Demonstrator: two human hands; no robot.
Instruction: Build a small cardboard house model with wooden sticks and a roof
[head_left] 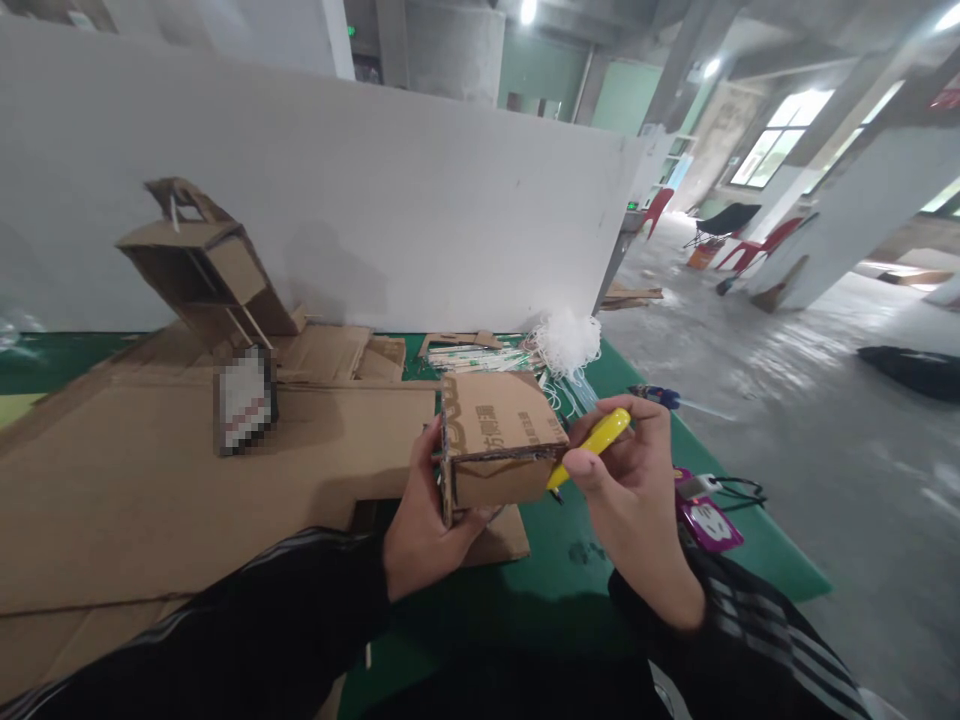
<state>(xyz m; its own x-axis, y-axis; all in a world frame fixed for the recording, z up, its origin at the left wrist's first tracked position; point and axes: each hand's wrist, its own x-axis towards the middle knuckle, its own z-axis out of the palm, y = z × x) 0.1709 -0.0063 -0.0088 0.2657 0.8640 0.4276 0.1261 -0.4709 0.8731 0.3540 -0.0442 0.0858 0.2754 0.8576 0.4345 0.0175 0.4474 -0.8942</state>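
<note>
Your left hand [427,545] has the small cardboard box [504,482] between thumb and fingers, over the green table [555,585]. Right hand [636,505]: thumb and fingers pinching the yellow tool [604,434], lower end by the box's right edge.

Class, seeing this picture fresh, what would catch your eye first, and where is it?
Probably the bright yellow tool in the right hand, at the right edge of the cardboard box that the left hand holds. Next, the white tangle on the green table, beyond the box.
</note>
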